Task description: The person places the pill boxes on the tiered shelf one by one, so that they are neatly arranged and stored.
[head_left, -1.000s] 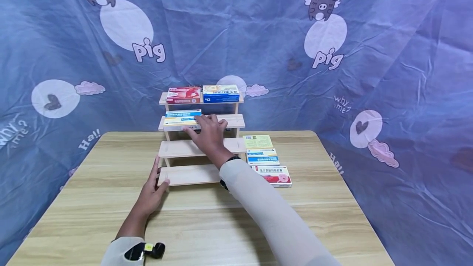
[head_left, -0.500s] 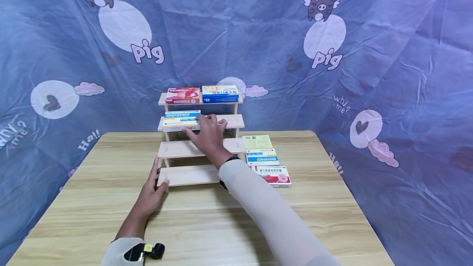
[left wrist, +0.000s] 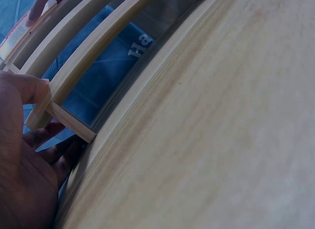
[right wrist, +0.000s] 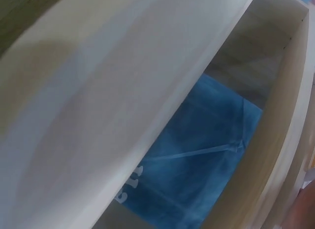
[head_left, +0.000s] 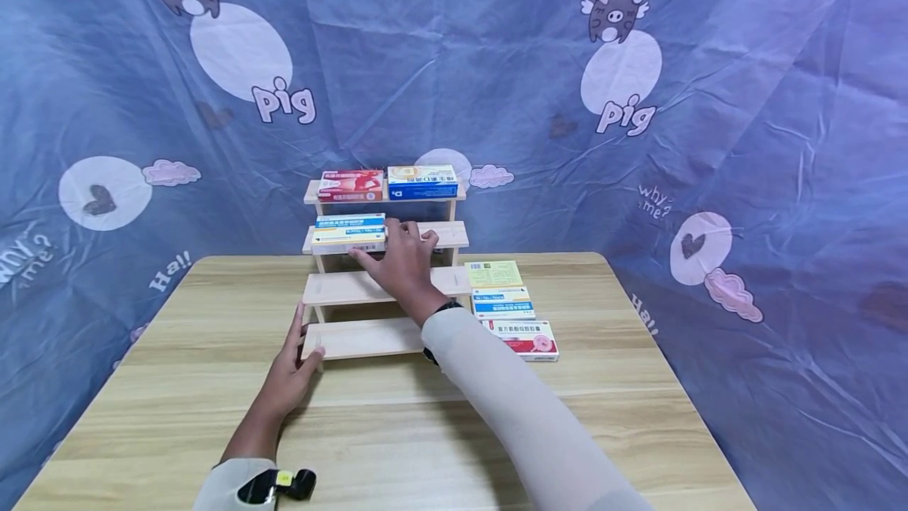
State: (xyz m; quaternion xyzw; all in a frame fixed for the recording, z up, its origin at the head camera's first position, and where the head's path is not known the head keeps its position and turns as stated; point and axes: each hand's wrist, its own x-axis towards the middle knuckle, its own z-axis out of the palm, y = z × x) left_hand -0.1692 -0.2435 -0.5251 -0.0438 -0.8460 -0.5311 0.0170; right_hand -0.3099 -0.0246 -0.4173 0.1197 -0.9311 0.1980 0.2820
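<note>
A pale wooden stepped shelf point(head_left: 369, 339) stands on the table. My left hand point(head_left: 287, 377) grips its lower left end; in the left wrist view the thumb lies on a board point(left wrist: 91, 54) and the other fingers reach behind the upright. On the second tier from the top lies a blue, white and yellow medicine box point(head_left: 340, 231). My right hand point(head_left: 404, 262) touches this box near its right end, the thumb low at its front and the other fingers spread beyond it. Only a sliver of my right hand point(right wrist: 302, 209) shows in the right wrist view.
The top tier holds a red medicine box point(head_left: 351, 184) and a blue-and-white one point(head_left: 422, 182). Right of the shelf, a yellow-green box point(head_left: 493, 273), a blue-and-white box point(head_left: 502, 303) and a red-and-white box point(head_left: 525, 337) lie in a column. A blue printed cloth point(head_left: 454, 61) hangs behind.
The fingers of my right hand have slid off the top of the medicine box toward its right end, uncovering more of its label. My left hand keeps its place on the shelf.
</note>
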